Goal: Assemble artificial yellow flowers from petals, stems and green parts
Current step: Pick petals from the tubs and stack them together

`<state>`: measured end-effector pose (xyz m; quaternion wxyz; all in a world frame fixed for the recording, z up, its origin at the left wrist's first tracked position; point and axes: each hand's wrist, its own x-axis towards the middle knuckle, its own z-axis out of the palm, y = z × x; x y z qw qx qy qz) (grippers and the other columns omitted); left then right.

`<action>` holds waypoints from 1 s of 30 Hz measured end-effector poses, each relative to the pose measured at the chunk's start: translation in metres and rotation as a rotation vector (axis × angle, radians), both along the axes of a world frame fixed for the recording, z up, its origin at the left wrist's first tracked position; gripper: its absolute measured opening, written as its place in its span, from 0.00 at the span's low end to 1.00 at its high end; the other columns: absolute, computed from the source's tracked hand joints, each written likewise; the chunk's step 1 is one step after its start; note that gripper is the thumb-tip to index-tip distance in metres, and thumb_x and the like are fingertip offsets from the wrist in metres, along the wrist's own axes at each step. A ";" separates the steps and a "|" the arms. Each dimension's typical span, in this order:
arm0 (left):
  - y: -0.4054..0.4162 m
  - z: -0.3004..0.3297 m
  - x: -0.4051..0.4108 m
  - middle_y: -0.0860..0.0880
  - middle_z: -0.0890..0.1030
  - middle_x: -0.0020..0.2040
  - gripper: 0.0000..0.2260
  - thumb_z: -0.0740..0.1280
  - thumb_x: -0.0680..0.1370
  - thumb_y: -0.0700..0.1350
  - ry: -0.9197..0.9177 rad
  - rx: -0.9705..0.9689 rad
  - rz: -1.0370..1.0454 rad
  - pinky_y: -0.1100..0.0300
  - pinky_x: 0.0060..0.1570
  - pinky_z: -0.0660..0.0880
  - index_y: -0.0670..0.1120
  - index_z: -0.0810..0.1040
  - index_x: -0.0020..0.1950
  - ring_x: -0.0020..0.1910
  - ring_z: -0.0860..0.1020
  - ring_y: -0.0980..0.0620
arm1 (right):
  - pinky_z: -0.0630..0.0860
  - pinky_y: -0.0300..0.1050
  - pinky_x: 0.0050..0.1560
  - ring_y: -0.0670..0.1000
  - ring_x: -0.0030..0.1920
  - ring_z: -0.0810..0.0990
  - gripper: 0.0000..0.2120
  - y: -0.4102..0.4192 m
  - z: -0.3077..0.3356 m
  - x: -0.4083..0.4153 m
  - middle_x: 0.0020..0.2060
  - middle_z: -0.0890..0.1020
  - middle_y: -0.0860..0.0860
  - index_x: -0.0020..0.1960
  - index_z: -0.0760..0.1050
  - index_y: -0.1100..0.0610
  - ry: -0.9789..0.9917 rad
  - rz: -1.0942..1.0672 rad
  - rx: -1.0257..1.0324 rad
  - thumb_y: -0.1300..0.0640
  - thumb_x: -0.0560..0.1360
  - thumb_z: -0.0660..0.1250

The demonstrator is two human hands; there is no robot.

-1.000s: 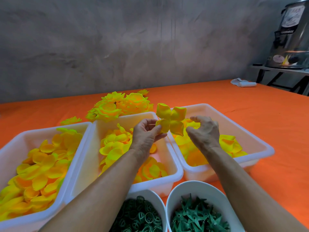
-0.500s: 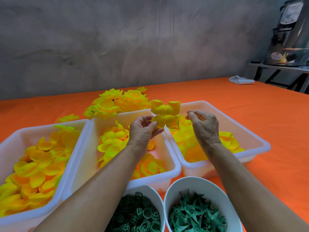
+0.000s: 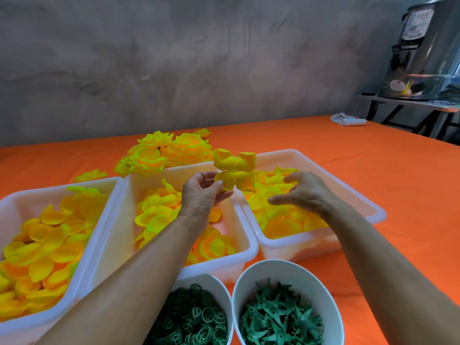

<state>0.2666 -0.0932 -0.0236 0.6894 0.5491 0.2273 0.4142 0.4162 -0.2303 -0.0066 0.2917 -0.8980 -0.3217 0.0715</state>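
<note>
My left hand (image 3: 202,194) pinches a yellow four-lobed petal piece (image 3: 235,171) by its lower left lobe, held up above the gap between the middle and right tubs. My right hand (image 3: 302,192) hovers over the right white tub (image 3: 373,207) of yellow petals, fingers spread and relaxed, holding nothing. A middle tub (image 3: 245,232) and a left tub (image 3: 104,220) also hold yellow petals. Two white bowls in front carry green rings (image 3: 194,317) and green star-shaped calyxes (image 3: 281,317).
A heap of finished yellow flowers (image 3: 164,154) lies on the orange tablecloth (image 3: 361,158) behind the tubs. A white roll (image 3: 348,120) lies at the far right. A steel urn (image 3: 423,51) stands on a side table by the grey wall.
My right hand has dropped away from the petal piece, moving right and down over the right tub with fingers spreading. My left hand keeps holding the petal piece in about the same spot.
</note>
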 end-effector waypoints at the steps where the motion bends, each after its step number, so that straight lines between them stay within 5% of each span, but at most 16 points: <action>1: 0.000 0.000 0.000 0.43 0.80 0.44 0.07 0.65 0.76 0.30 0.005 0.004 -0.006 0.62 0.36 0.81 0.42 0.75 0.47 0.40 0.80 0.50 | 0.72 0.45 0.55 0.55 0.57 0.78 0.38 0.001 -0.005 -0.002 0.57 0.80 0.56 0.65 0.74 0.56 -0.026 0.028 -0.046 0.44 0.59 0.80; 4: 0.000 -0.002 0.001 0.43 0.80 0.43 0.07 0.65 0.76 0.30 0.014 0.017 -0.022 0.62 0.36 0.81 0.42 0.75 0.46 0.40 0.80 0.50 | 0.71 0.42 0.53 0.54 0.57 0.78 0.34 0.004 -0.014 -0.004 0.55 0.81 0.56 0.62 0.76 0.56 -0.060 0.060 -0.066 0.50 0.60 0.81; 8: 0.000 -0.001 0.001 0.43 0.80 0.43 0.07 0.66 0.76 0.31 0.011 0.019 -0.021 0.62 0.35 0.81 0.43 0.75 0.46 0.40 0.80 0.49 | 0.66 0.35 0.31 0.50 0.38 0.73 0.10 0.003 -0.011 0.000 0.36 0.77 0.54 0.35 0.76 0.53 0.005 0.068 0.049 0.60 0.65 0.77; 10: 0.000 0.000 0.001 0.43 0.80 0.43 0.07 0.66 0.76 0.31 0.008 0.018 -0.026 0.63 0.35 0.81 0.42 0.75 0.46 0.41 0.80 0.49 | 0.67 0.40 0.31 0.49 0.32 0.71 0.08 0.000 -0.013 0.002 0.31 0.75 0.54 0.34 0.77 0.55 0.149 0.015 0.241 0.63 0.68 0.73; 14: 0.000 -0.001 -0.001 0.43 0.81 0.44 0.07 0.66 0.76 0.31 0.012 0.025 -0.029 0.63 0.35 0.81 0.43 0.75 0.47 0.42 0.81 0.49 | 0.62 0.33 0.21 0.44 0.18 0.65 0.10 -0.006 -0.013 0.001 0.20 0.70 0.50 0.35 0.74 0.60 0.533 -0.104 0.625 0.68 0.73 0.68; 18: 0.000 0.000 0.000 0.43 0.81 0.44 0.07 0.66 0.76 0.32 0.012 0.022 -0.024 0.63 0.35 0.80 0.43 0.75 0.47 0.41 0.81 0.49 | 0.67 0.38 0.29 0.48 0.27 0.71 0.09 -0.006 -0.007 -0.002 0.28 0.74 0.52 0.37 0.74 0.56 0.570 -0.151 0.664 0.64 0.75 0.67; 30: 0.001 0.001 0.002 0.42 0.80 0.44 0.06 0.66 0.76 0.31 -0.017 -0.003 -0.008 0.62 0.35 0.81 0.42 0.75 0.47 0.42 0.80 0.49 | 0.62 0.43 0.35 0.52 0.36 0.68 0.08 -0.004 -0.013 0.004 0.36 0.71 0.56 0.39 0.74 0.57 0.577 -0.111 0.728 0.60 0.77 0.65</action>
